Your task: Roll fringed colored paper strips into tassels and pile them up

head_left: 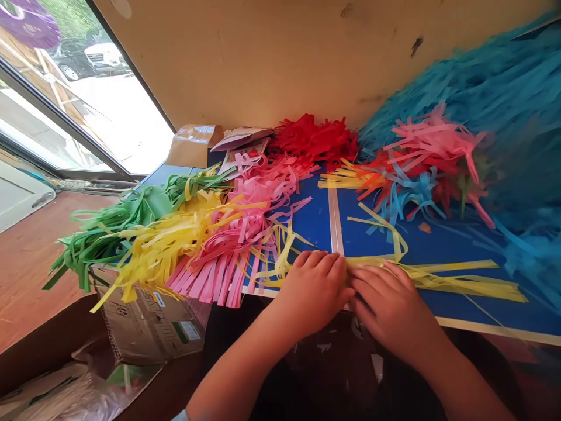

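A yellow tissue-paper tassel (468, 280) lies across the blue table near its front edge, its cut strips fanned out to both sides. My left hand (315, 286) is closed over the middle of the tassel, fingers curled and thumb pointing toward the other hand. Close beside it, my right hand (388, 298) presses its fingers together on the same middle part. The bit of paper between and under the fingers is hidden. Left of my left hand, pink fringed paper (249, 222) reaches to the table edge.
Yellow (175, 234) and green tassels (131, 216) hang over the table's left end. Red fringe (313, 140) lies at the back, a mixed-colour bunch (429, 158) and a big blue pile (482, 99) to the right. A cardboard box (149, 327) stands below, left.
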A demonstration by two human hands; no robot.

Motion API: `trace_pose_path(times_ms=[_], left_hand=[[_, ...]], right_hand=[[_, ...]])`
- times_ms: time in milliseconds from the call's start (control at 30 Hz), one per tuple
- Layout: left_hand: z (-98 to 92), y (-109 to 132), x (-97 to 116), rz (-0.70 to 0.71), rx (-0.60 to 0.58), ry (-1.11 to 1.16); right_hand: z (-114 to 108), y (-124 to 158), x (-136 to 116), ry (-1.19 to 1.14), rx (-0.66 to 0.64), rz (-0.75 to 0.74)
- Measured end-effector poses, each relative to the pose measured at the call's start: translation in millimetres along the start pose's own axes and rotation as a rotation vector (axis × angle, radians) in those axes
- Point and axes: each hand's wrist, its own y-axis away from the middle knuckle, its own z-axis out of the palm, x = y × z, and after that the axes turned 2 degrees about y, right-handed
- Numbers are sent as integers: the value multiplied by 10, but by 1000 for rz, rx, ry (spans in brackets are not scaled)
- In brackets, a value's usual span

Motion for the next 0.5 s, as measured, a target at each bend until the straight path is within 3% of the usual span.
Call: trace_pose_path(times_ms=[500], left_hand=[[11, -4, 27, -80, 22, 53]], right_hand=[[17, 10, -10, 32, 30, 15]])
